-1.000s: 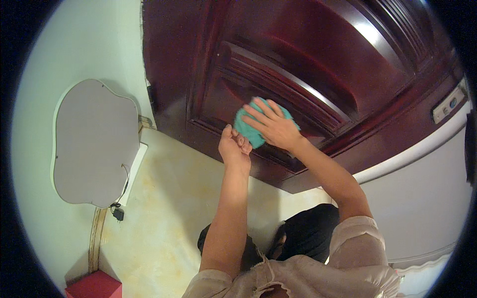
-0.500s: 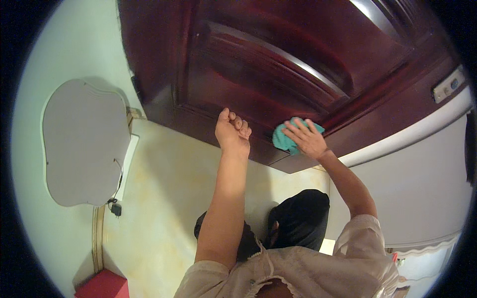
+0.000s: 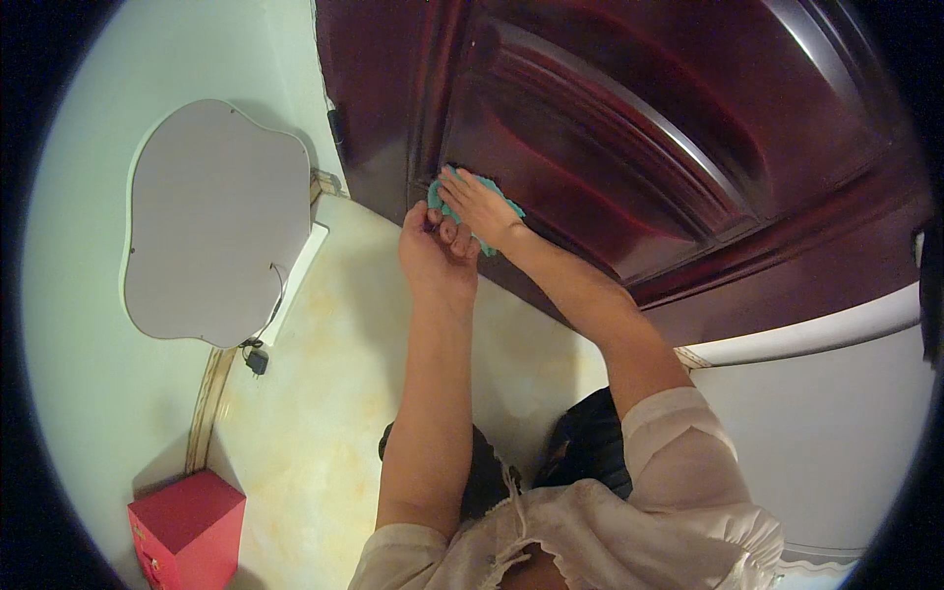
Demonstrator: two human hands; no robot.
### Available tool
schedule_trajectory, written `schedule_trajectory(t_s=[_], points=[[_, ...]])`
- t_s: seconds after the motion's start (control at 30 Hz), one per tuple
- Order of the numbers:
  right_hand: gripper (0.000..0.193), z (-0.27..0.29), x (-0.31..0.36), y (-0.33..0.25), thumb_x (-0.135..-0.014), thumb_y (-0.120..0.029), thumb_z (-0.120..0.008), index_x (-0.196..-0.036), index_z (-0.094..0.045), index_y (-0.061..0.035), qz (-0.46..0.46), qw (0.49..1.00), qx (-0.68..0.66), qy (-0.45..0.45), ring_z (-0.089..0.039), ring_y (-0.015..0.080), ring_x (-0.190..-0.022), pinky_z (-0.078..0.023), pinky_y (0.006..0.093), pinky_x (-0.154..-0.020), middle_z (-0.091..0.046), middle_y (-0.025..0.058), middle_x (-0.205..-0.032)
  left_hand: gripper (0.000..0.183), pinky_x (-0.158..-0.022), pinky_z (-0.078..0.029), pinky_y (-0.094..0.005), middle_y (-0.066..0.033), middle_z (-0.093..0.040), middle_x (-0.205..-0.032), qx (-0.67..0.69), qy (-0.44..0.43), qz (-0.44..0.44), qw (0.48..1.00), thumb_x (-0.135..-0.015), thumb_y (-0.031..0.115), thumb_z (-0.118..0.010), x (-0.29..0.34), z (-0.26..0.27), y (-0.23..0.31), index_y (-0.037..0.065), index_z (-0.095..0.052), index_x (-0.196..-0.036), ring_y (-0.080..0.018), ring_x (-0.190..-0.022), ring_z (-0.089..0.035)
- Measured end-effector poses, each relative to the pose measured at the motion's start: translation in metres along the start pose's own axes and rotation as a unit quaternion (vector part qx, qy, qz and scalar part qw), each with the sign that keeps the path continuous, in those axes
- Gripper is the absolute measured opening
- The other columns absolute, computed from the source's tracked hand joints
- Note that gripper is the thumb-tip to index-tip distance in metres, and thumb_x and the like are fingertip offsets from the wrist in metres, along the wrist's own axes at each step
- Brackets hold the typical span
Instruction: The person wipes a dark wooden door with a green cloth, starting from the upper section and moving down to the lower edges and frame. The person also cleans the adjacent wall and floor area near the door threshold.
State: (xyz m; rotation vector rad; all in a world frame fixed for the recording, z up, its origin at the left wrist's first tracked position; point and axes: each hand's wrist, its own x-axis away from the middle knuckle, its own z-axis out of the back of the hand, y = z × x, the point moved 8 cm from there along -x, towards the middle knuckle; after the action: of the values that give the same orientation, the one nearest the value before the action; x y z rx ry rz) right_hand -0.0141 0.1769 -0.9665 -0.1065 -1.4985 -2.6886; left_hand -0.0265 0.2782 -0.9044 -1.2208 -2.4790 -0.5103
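A dark reddish-brown panelled door [image 3: 600, 187] with raised mouldings fills the upper right. Flat against its lower left part, my right hand [image 3: 479, 209] presses a teal cloth [image 3: 435, 197], fingers stretched over it. Much of the cloth is hidden under that hand. Close by, my left hand [image 3: 438, 258] is held up with its fingers curled in, and nothing shows in it. Its fingertips overlap the cloth's lower edge in the view; whether they touch it I cannot tell.
A wavy-edged grey board with a pale rim [image 3: 221, 226] stands by the left wall, a cord and black plug [image 3: 256, 362] below it. A red box [image 3: 187, 531] sits lower left on the pale marbled floor [image 3: 305, 423]. My dark-clothed knees [image 3: 590, 447] are bent beneath me.
My right hand has slid the cloth leftward and up along the door, over to my left hand. The view has shifted, bringing more of the red box into sight.
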Motion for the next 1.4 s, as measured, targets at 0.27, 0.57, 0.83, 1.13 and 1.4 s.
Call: schedule_trajectory(t_s=[0.27,0.57,0.83,1.13,1.4], points=[[0.057,-0.060,0.188,-0.054,-0.092,-0.031,-0.041,-0.146,-0.035,-0.0142,0.077,0.996,-0.050,-0.003,-0.019,0.0206,-0.145,-0.006,0.0446,-0.119,-0.027,0.0007,-0.155,0.029,-0.048,-0.029,-0.0292,0.0021,-0.038,-0.055,-0.038,0.020,0.005,0.999,-0.097,0.028,-0.044,-0.014,0.005,-0.031,0.017,-0.043,-0.070,-0.0124,-0.047,-0.034],[0.051,-0.126,0.373,-0.106,-0.079,-0.011,-0.055,-0.131,-0.053,-0.0125,0.124,0.919,-0.339,-0.160,-0.039,0.0266,-0.134,-0.025,0.0453,-0.114,-0.051,0.0095,-0.136,0.026,-0.042,-0.028,-0.0295,0.0026,-0.039,-0.054,-0.128,0.032,0.038,0.990,-0.093,0.025,-0.048,-0.044,0.024,-0.091,0.016,-0.043,-0.069,-0.0118,-0.043,-0.034],[0.050,-0.119,0.275,-0.097,-0.091,-0.022,-0.058,-0.137,-0.045,-0.0062,-0.302,0.354,-0.878,-0.110,-0.053,0.0262,-0.119,-0.039,0.0380,-0.103,-0.057,0.0127,-0.130,0.026,-0.053,-0.043,-0.0351,-0.0075,-0.061,-0.071,-0.406,0.168,-0.062,0.896,-0.091,0.025,-0.050,-0.058,0.178,-0.132,0.003,-0.060,-0.082,-0.0210,-0.060,-0.056],[0.053,-0.107,0.250,-0.126,-0.095,-0.041,-0.054,-0.132,-0.052,-0.0033,-0.249,0.220,-0.937,-0.109,-0.049,0.0204,-0.119,-0.036,0.0346,-0.102,-0.055,0.0068,-0.129,0.046,-0.095,-0.042,-0.0323,-0.0122,-0.060,-0.117,-0.377,0.077,-0.103,0.917,-0.094,0.034,-0.056,-0.036,0.196,-0.195,0.003,-0.054,-0.127,-0.0218,-0.108,-0.055],[0.037,-0.163,0.343,-0.162,-0.095,-0.031,-0.050,-0.124,-0.055,-0.0081,-0.442,0.097,-0.880,-0.141,-0.053,0.0148,-0.107,-0.043,0.0318,-0.091,-0.056,0.0043,-0.119,0.061,-0.111,-0.027,-0.0359,-0.0200,-0.034,-0.148,-0.430,0.156,-0.263,0.849,-0.098,0.035,-0.049,-0.050,0.131,-0.222,0.004,-0.029,-0.147,-0.0297,-0.136,-0.034]])
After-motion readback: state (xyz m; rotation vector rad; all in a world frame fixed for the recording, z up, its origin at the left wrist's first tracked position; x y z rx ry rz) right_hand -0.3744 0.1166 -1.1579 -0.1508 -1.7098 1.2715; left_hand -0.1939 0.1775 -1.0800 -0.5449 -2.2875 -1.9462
